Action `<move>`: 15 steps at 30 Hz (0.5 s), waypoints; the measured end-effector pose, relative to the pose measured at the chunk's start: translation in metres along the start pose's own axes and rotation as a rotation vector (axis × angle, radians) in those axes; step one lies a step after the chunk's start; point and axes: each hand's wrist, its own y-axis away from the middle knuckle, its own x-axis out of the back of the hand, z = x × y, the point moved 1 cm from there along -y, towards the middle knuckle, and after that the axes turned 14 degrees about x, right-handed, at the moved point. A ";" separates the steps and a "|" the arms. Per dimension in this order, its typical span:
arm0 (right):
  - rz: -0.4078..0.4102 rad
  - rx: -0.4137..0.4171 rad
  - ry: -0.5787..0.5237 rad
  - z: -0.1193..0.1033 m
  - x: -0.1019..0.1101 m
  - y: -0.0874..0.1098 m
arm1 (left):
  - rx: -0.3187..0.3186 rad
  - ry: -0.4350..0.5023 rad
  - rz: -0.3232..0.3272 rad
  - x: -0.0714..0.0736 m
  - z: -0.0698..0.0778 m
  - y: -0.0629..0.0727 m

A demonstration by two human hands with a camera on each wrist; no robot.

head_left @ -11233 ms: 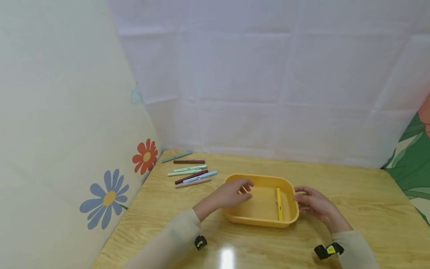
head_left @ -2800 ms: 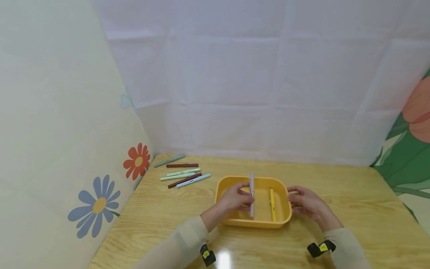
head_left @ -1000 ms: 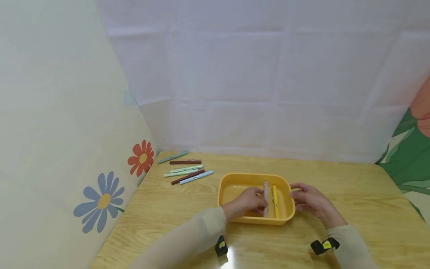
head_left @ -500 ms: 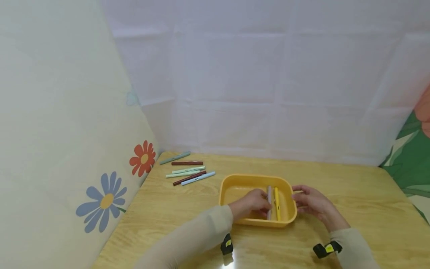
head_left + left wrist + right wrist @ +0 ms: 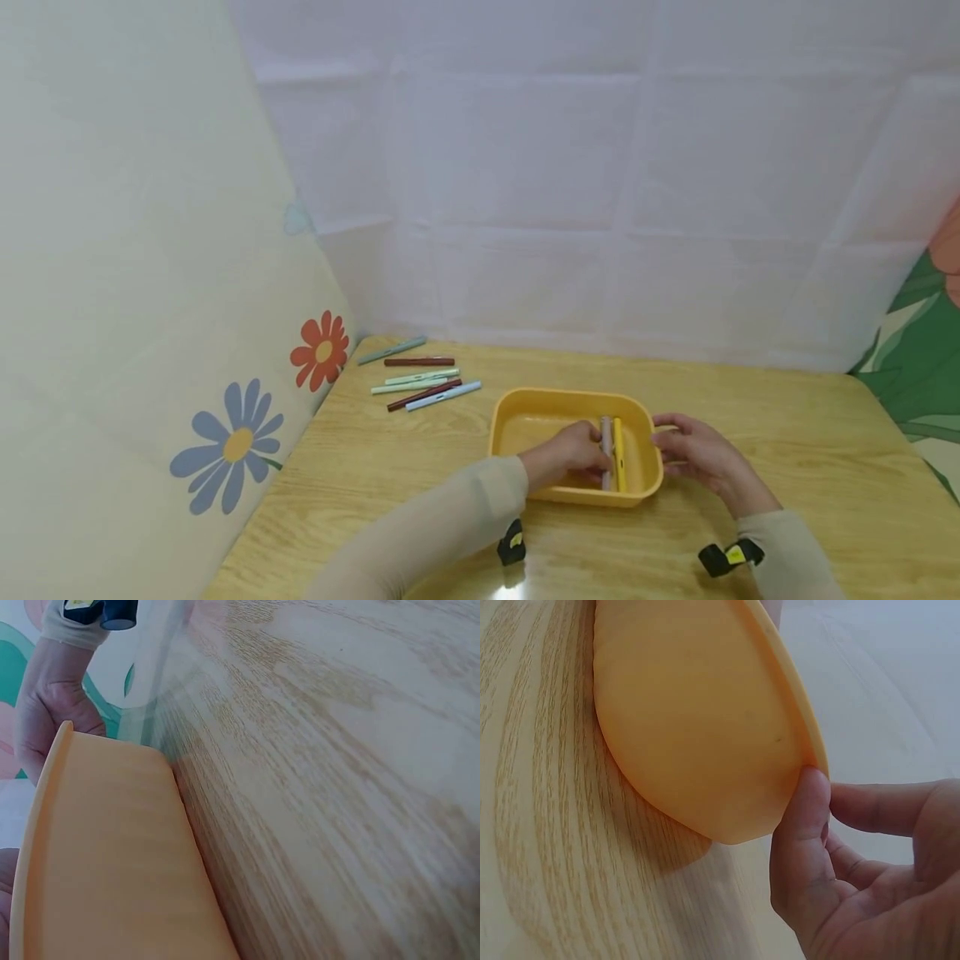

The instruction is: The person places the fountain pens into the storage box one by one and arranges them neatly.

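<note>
My left hand [image 5: 577, 448] reaches into the yellow tray [image 5: 528, 400] and holds a pale pinkish-purple pen [image 5: 606, 442] by its side. That pen stands lengthwise, close alongside a yellow pen [image 5: 619, 454] in the tray's right part. Whether it touches the tray's floor is hard to tell. At the tray's right end my right hand [image 5: 705, 454] pinches the rim; the right wrist view shows the thumb [image 5: 810, 802] against the outer wall and a finger at the rim. In the left wrist view the tray's outer wall [image 5: 120, 840] hides most of the left hand.
Several pens lie at the table's back left: a grey-blue pen [image 5: 392, 351], a brown pen [image 5: 418, 362], a dark red pen [image 5: 423, 395], a light blue pen [image 5: 442, 397] and pale green ones [image 5: 408, 386]. A white cloth [image 5: 525, 208] hangs behind the wooden table [image 5: 787, 433].
Earlier, my left hand brought the pinkish-purple pen from the pile into the tray. Over the last second it has moved right, closer to the yellow pen. The right hand stays at the rim.
</note>
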 end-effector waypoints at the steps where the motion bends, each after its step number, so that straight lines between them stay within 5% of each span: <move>1: 0.000 0.001 0.001 0.000 0.000 0.000 | 0.000 -0.002 0.002 0.000 0.000 0.000; 15: 0.002 -0.009 0.005 0.000 0.000 -0.001 | -0.009 -0.061 0.013 0.003 -0.002 0.001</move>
